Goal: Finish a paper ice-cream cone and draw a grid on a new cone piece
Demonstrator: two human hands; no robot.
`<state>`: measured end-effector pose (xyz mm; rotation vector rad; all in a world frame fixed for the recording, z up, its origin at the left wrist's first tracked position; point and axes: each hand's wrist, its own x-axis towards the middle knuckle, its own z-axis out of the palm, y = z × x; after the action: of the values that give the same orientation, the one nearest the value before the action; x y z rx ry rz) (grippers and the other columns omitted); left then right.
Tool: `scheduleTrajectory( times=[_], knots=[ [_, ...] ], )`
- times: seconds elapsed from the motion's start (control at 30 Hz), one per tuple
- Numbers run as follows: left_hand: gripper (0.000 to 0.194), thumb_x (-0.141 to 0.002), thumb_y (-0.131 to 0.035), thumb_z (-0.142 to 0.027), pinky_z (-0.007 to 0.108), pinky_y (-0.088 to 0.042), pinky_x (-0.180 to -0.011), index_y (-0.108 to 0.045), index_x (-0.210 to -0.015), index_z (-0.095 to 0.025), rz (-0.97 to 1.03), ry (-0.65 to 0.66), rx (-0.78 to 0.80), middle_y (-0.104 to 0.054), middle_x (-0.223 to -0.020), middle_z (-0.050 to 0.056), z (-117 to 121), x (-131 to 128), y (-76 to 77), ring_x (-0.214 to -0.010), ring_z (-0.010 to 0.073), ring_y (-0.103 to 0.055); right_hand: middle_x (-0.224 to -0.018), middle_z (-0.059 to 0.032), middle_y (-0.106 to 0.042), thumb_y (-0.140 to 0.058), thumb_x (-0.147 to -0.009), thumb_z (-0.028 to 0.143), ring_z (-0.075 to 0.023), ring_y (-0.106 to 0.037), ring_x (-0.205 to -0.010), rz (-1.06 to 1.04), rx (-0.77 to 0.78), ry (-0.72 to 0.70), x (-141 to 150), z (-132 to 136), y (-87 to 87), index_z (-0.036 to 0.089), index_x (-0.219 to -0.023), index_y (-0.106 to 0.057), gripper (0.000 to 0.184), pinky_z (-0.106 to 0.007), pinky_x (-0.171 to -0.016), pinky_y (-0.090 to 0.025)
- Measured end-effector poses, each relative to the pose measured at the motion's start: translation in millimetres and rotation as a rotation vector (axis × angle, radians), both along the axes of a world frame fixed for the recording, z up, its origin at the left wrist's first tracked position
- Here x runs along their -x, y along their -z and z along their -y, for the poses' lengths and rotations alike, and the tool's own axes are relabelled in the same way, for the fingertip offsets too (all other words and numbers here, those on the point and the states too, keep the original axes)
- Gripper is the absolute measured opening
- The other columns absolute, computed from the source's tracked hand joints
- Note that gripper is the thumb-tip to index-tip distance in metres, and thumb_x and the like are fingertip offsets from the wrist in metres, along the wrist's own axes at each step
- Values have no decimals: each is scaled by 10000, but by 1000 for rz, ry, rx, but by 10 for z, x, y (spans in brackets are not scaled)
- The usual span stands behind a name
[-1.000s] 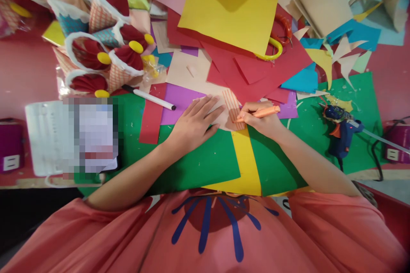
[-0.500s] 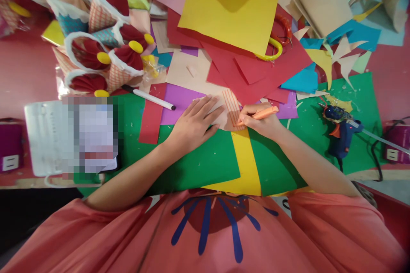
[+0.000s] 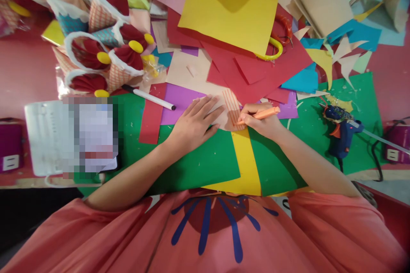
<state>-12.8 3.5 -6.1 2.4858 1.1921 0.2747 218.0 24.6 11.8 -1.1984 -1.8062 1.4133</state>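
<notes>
A pale peach paper piece (image 3: 221, 113) lies in front of me, with orange stripes drawn across its right part. My left hand (image 3: 199, 121) rests flat on its left side, fingers stretched out. In my right hand (image 3: 261, 121) is an orange marker (image 3: 267, 113), gripped between thumb and fingers, its tip down at the striped lower edge of the paper. Under the paper are a purple sheet (image 3: 171, 98) and a yellow strip (image 3: 246, 158). To the left of my left hand lies a white marker with a dark cap (image 3: 153, 99).
Paper ice cream cones (image 3: 120, 72) crowd the upper left. Coloured sheets, a yellow one (image 3: 230, 13) on top, partly cover scissors (image 3: 273, 49) at the back. A blue glue gun (image 3: 341, 134) lies on the green mat (image 3: 198, 166) at right. A phone (image 3: 98, 136) is at left.
My right hand and the orange marker have shifted very slightly, the marker's back end a little to the right. My left hand stays where it was on the paper.
</notes>
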Motion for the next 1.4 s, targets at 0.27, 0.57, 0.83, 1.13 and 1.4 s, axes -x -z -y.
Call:
scheduleTrajectory(
  times=[0.27, 0.57, 0.83, 1.13, 1.4],
  knots=[
    [445, -1003, -408, -337, 550, -329, -1175, -490, -1415, -192, -2, -5, -12, -434, -1532, 140, 2, -2, 7, -1451, 307, -371, -501, 28, -546, -507, -752, 248, -73, -450, -479, 1, -20, -46, -7, -3, 15, 181, -522, -517, 240, -221, -458, -295],
    [447, -1002, -408, -354, 558, -313, -1183, -485, -1419, -215, 4, -17, 18, -424, -1542, 125, 3, 0, 13, -1463, 305, -350, -502, 27, -557, -527, -742, 257, -76, -466, -482, -43, 11, -92, -29, -20, 19, 180, -505, -509, 250, -222, -464, -312],
    [443, -1003, -409, -341, 553, -338, -1170, -488, -1419, -211, -1, -8, -8, -441, -1530, 125, -3, 1, 6, -1449, 308, -373, -516, 34, -573, -552, -774, 278, -63, -480, -444, -215, 112, 118, -42, -34, 20, 169, -636, -630, 193, -194, -427, -348],
    [435, -984, -472, -334, 479, -413, -1128, -508, -1401, -217, 9, 291, -89, -456, -1520, 116, 16, -7, -2, -1396, 293, -451, -578, 40, -588, -620, -859, 380, -48, -512, -468, -263, 109, 243, -35, -21, 64, 160, -773, -681, 244, -172, -443, -385],
    [448, -977, -496, -411, 456, -474, -1056, -546, -1356, -178, 14, 347, -194, -519, -1462, 148, 24, 3, -7, -1304, 308, -540, -568, 37, -587, -597, -887, 332, -78, -545, -532, -85, -58, 244, -27, 8, 87, 162, -751, -654, 224, -214, -526, -416]
  ],
)
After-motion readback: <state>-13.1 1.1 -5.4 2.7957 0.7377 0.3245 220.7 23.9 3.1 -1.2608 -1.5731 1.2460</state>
